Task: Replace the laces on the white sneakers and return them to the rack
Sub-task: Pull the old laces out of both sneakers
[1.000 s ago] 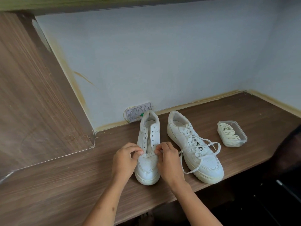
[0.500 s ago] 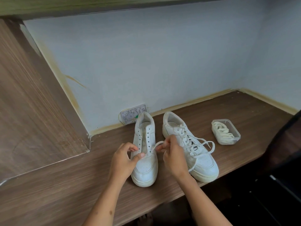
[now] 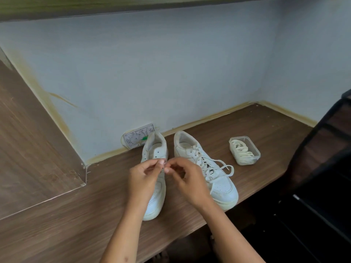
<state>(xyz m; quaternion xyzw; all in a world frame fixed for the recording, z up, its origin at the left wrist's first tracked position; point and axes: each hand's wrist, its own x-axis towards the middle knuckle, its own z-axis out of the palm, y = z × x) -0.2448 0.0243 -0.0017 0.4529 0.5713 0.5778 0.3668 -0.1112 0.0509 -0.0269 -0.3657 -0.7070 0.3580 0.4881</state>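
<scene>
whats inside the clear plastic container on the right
The clear container holds a loose bundle of cream laces, with no lid on it. Anything beneath the bundle is covered.

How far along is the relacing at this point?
Early. The left sneaker has bare upper eyelets, so its old lace looks removed. In hand: the left hand and right hand pinch a lace over it. Left: the right sneaker is still laced, more laces sit in the container, and both shoes remain on the counter.
</scene>
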